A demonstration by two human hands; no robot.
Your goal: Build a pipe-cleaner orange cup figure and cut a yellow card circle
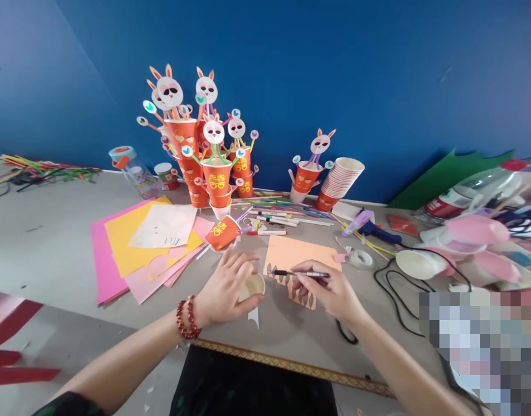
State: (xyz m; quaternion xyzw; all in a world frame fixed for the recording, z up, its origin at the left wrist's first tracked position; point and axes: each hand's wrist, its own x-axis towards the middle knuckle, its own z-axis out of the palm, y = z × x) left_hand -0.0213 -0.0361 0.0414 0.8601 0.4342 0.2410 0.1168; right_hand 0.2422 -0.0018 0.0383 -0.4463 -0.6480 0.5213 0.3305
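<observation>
My left hand point(230, 283), with a red bead bracelet on its wrist, curves around a pale paper cup point(253, 285). The thumb crosses the near rim and the index finger bends at the far side, while the other fingers spread loosely. A small white paper piece point(253, 318) shows below the cup. Pinched in my right hand point(326, 286) is a black and silver pen point(282, 273). Its tip points left over a peach paper sheet point(302, 251), whose near part has several leaf-shaped grey openings.
Red cups with rabbit heads point(217, 176) stand along the wall, near a cup stack point(341, 179). Coloured sheets point(113, 248) lie left; markers point(274, 219) lie behind the peach sheet. At right are tape point(360, 259), a glue gun point(380, 232), black cable point(393, 289) and a bottle point(468, 190).
</observation>
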